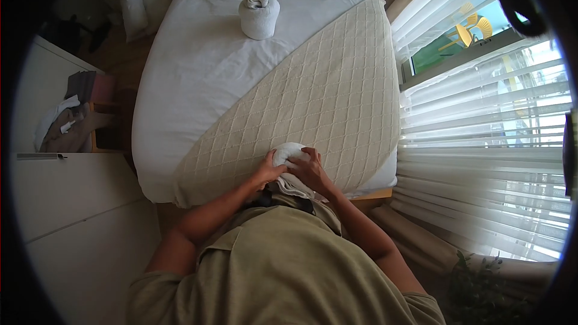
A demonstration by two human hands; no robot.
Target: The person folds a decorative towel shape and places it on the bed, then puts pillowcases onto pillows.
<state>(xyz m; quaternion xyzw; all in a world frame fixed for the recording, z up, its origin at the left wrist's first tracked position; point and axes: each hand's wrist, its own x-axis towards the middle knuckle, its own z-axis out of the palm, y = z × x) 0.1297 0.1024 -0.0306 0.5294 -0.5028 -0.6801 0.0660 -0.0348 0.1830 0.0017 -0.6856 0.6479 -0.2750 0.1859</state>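
Observation:
A white rolled towel (289, 153) is between my hands at the near end of the bed, close to my body. My left hand (268, 170) is closed around its left side, the thumb pointing toward the middle. From the right, my right hand (309, 168) grips the top of the roll with bent fingers. A loose part of the towel hangs down below my hands toward my waist. Farther up the bed stands another white rolled towel (259, 19), upright, with a folded tip sticking out of its top.
The bed has a white sheet (180, 96) and a beige diamond-patterned blanket (307, 93) laid diagonally. White pillows (144, 3) lean at the far left. Left are white cabinets (84, 198) and a pile of cloth (72, 126). Sheer curtains (481, 162) cover windows at right; a plant (487, 289) is lower right.

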